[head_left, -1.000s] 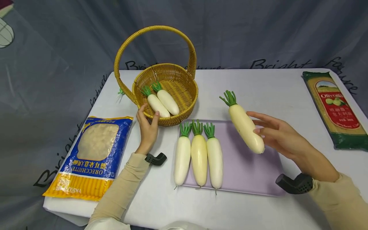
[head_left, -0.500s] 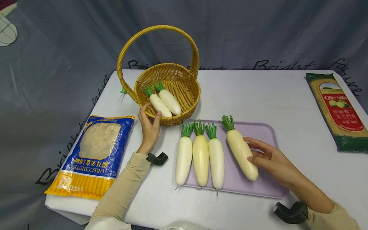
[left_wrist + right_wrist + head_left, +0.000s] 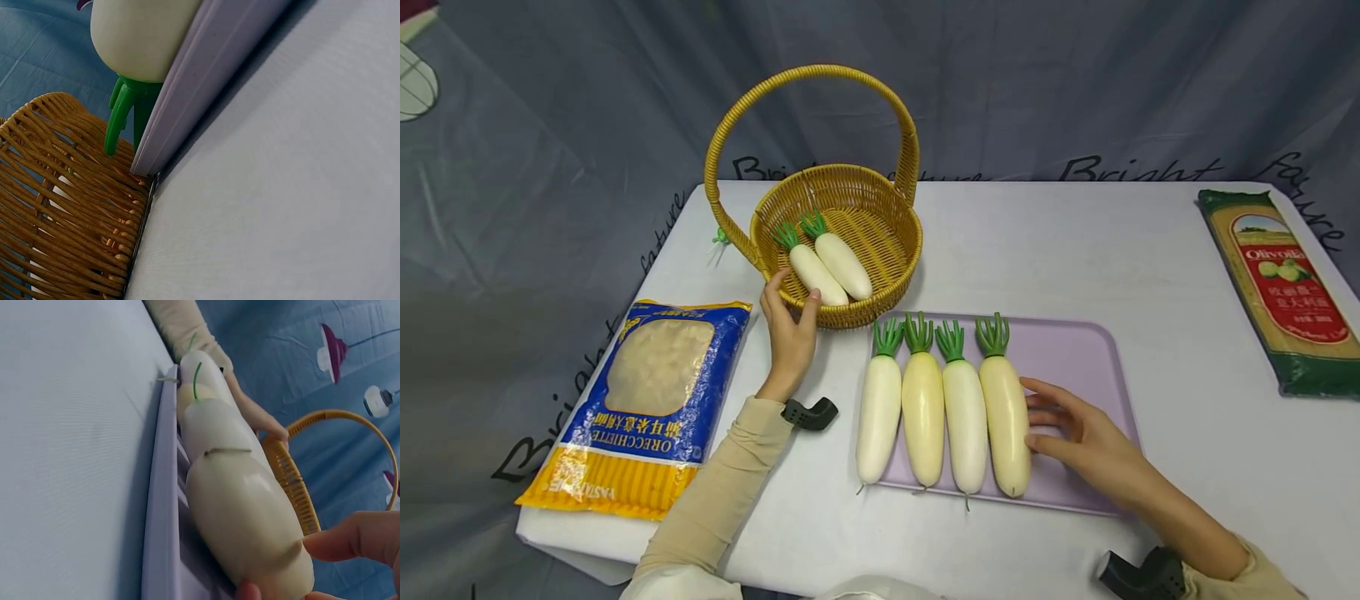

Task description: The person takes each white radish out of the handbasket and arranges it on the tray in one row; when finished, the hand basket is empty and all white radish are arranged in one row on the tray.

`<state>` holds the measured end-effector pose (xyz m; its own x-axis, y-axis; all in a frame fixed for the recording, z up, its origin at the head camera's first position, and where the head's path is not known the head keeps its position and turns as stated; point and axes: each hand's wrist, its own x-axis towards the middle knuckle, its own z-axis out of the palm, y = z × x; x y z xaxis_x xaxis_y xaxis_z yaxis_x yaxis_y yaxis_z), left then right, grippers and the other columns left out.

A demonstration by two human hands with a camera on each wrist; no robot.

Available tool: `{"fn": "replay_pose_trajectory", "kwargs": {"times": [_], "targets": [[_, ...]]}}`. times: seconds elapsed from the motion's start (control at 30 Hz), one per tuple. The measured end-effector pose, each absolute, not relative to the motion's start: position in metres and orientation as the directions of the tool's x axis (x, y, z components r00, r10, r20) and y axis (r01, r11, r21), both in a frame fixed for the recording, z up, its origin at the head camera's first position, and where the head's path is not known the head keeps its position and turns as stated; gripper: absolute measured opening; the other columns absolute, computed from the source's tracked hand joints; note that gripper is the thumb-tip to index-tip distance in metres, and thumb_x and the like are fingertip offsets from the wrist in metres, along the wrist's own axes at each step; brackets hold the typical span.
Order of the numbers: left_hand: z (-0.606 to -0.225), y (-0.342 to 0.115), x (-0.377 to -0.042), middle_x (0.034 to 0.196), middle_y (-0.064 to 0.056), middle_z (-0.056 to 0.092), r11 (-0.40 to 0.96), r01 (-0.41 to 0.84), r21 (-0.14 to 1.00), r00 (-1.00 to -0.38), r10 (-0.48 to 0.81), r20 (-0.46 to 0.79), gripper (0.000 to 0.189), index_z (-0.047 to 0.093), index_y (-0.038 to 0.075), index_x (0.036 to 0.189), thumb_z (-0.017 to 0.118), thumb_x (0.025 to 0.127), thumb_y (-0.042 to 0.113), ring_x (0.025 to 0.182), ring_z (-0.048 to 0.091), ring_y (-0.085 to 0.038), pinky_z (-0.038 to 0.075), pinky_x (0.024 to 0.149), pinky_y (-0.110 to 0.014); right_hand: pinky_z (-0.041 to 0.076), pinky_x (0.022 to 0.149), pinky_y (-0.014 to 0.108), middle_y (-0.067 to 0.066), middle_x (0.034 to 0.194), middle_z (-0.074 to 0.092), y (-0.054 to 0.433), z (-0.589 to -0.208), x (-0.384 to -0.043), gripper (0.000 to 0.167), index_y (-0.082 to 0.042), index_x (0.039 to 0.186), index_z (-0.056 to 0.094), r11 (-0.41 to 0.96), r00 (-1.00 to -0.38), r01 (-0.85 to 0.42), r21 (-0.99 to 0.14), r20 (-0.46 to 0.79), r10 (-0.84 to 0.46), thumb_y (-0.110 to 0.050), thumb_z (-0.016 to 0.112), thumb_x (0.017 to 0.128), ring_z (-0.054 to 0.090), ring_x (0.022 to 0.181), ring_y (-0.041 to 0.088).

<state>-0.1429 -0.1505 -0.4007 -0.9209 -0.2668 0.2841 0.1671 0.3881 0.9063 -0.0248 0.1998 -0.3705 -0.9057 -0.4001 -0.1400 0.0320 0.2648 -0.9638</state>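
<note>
My left hand [image 3: 791, 340] grips the near-left rim of a wicker basket [image 3: 891, 287], which has a tall arched handle. Two white radishes [image 3: 842, 265] with green tops lie inside it. A purple tray [image 3: 1086, 350] holds several radishes side by side, tops pointing away. The rightmost, a pale yellow radish [image 3: 1006, 425], lies on the tray with my right hand [image 3: 1093, 446] at its right side, thumb and fingertips touching it. In the right wrist view, the thumb [image 3: 340, 540] presses against this radish [image 3: 244, 519]. The left wrist view misses the left hand.
A blue and yellow pasta bag [image 3: 655, 400] lies on the left of the white table [image 3: 1045, 242]. At the far right lies a green and red pasta packet [image 3: 1277, 283]. A small green tie [image 3: 721, 237] sits left of the basket.
My right hand has lowered the pale yellow radish onto the tray, shifting it left and straightening it alongside the others. My left hand has stayed at the basket rim.
</note>
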Motion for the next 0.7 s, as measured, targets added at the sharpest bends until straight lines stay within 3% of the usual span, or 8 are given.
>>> {"fn": "replay_pose_trajectory", "kwargs": {"times": [0.23, 0.53, 0.7], "targets": [[-0.401, -0.151, -0.143, 0.139, -0.014, 0.020, 0.385, 0.173, 0.906, -0.920, -0.265, 0.288, 0.054, 0.026, 0.014, 0.136, 0.050, 0.091, 0.033, 0.133, 0.019, -0.028, 0.018, 0.107, -0.043, 0.047, 0.078, 0.017, -0.009, 0.120, 0.047, 0.202, -0.372, -0.027, 0.059, -0.003, 0.138, 0.033, 0.275, -0.911, 0.046, -0.960, -0.153, -0.382, -0.008, 0.059, 0.086, 0.054, 0.099, -0.003], [-0.401, -0.151, -0.142, 0.140, -0.014, 0.019, 0.387, 0.173, 0.906, -0.922, -0.260, 0.287, 0.055, 0.026, 0.012, 0.136, 0.050, 0.091, 0.032, 0.132, 0.021, -0.030, 0.020, 0.105, -0.044, 0.048, 0.078, 0.018, 0.000, 0.118, 0.047, 0.203, -0.368, -0.032, 0.056, -0.001, 0.136, 0.033, 0.289, -0.916, 0.046, -0.956, -0.156, -0.369, -0.007, 0.058, 0.086, 0.055, 0.098, -0.003], [-0.401, -0.151, -0.142, 0.140, -0.014, 0.019, 0.388, 0.171, 0.906, -0.923, -0.259, 0.285, 0.055, 0.026, 0.013, 0.136, 0.049, 0.091, 0.033, 0.131, 0.021, -0.032, 0.021, 0.104, -0.044, 0.048, 0.077, 0.017, 0.011, 0.122, 0.045, 0.203, -0.364, -0.038, 0.054, 0.001, 0.135, 0.033, 0.298, -0.925, 0.026, -0.954, -0.136, -0.355, -0.006, 0.056, 0.087, 0.055, 0.097, -0.004]]}}
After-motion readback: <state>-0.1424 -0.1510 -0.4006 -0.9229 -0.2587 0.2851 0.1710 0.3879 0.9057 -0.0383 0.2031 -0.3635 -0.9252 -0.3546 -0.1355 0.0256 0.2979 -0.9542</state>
